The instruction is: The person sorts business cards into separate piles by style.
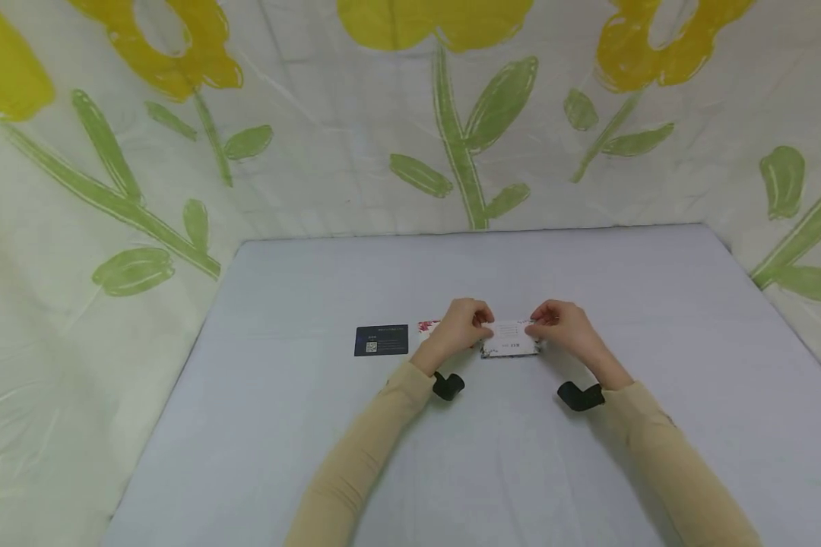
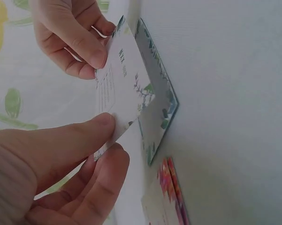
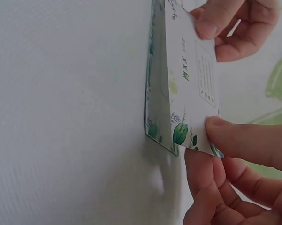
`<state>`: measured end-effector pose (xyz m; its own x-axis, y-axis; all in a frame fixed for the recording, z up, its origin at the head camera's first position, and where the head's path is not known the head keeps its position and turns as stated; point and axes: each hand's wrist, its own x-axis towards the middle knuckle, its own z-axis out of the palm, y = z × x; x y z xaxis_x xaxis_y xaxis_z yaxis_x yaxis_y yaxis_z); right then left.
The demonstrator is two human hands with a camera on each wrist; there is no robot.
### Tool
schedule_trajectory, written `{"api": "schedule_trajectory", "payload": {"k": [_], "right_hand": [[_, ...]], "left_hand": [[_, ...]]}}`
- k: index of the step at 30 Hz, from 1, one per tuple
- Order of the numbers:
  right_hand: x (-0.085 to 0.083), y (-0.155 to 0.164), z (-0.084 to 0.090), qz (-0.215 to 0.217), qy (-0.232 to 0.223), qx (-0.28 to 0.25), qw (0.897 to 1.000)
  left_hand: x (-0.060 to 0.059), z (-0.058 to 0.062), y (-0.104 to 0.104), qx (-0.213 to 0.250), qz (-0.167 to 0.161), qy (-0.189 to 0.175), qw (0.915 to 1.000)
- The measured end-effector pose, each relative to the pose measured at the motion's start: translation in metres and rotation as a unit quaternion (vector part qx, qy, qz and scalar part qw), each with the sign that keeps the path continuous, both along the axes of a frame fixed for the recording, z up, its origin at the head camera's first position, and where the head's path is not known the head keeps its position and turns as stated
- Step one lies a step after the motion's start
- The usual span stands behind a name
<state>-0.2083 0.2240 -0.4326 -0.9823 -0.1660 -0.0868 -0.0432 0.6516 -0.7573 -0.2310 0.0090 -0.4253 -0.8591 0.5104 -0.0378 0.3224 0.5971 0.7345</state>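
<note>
Both hands hold a white business card [image 1: 509, 338] printed with green leaves and dark lettering. My left hand [image 1: 455, 331] pinches it at one end, thumb on the printed face and fingers behind. At the other end my right hand [image 1: 566, 328] pinches it the same way. Under the raised card, a leaf-bordered card [image 2: 168, 110] lies on the table, partly covered by it in both wrist views. The held card tilts up from this lower one, as the right wrist view shows. Beside them are stacked cards with a red floral print [image 2: 165, 197], partly hidden behind my left hand in the head view.
A dark card with a QR code [image 1: 381, 340] lies to the left of the red-printed cards. The pale table [image 1: 260, 425] meets a white cloth backdrop [image 1: 328, 190] painted with yellow flowers. Black wrist-worn devices [image 1: 580, 396] hang close over the table.
</note>
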Motion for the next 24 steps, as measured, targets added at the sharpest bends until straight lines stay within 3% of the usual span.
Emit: {"api": "schedule_trajectory", "payload": {"k": [6, 14, 24], "right_hand": [[0.001, -0.007, -0.002, 0.004, 0.011, 0.022, 1.0], [0.005, -0.017, 0.001, 0.003, 0.029, 0.054, 0.998], [0.001, -0.019, -0.008, 0.019, 0.036, 0.119, 0.992]], "left_hand": [[0.0, -0.006, 0.0, -0.017, 0.003, -0.001, 0.9998], [0.0, -0.01, 0.001, -0.057, -0.006, 0.033, 0.9978], [0.004, -0.007, 0.007, -0.172, -0.001, 0.107, 0.9793]]}}
